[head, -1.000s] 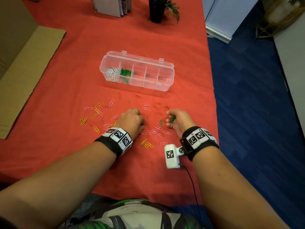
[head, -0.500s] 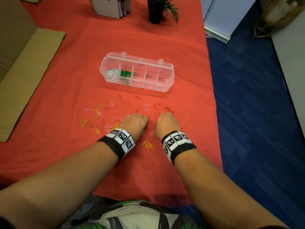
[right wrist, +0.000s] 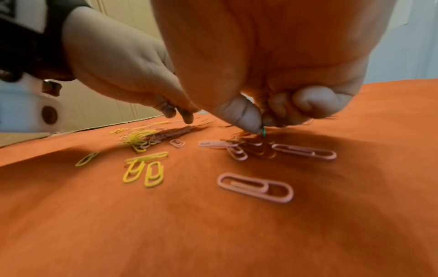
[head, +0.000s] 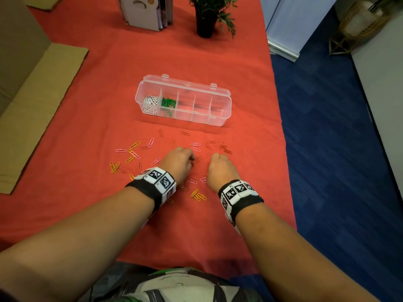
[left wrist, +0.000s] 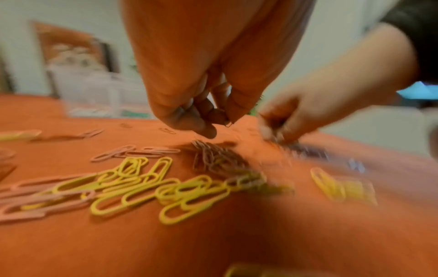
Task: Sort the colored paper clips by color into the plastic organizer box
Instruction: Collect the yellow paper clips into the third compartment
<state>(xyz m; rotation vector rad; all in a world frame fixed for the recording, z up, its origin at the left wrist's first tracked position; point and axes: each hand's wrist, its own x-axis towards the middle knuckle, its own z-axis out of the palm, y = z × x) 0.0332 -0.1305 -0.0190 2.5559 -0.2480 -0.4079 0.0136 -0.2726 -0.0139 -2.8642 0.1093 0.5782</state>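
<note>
The clear organizer box (head: 220, 99) lies open on the red cloth, with white clips (head: 150, 103) in its left compartment and green clips (head: 168, 103) in the one beside it. Pink, yellow and red paper clips (head: 133, 152) lie scattered in front of it. My left hand (head: 190, 158) is knuckles up among them; in the left wrist view my left hand (left wrist: 220, 120) pinches a small reddish clip (left wrist: 228, 124). My right hand (head: 218, 156) sits just to its right. In the right wrist view my right hand (right wrist: 263, 120) is curled round clips, and a green clip tip (right wrist: 263, 131) pokes out below the thumb.
A potted plant (head: 206, 22) and a file holder (head: 148, 12) stand at the table's far end. Flat cardboard (head: 32, 101) lies along the left. The table's right edge (head: 283, 138) drops to blue carpet close beside my right hand.
My right hand has turned knuckles up and shifted left, lowering onto the clips close beside my left hand. The left hand has stayed nearly in place.
</note>
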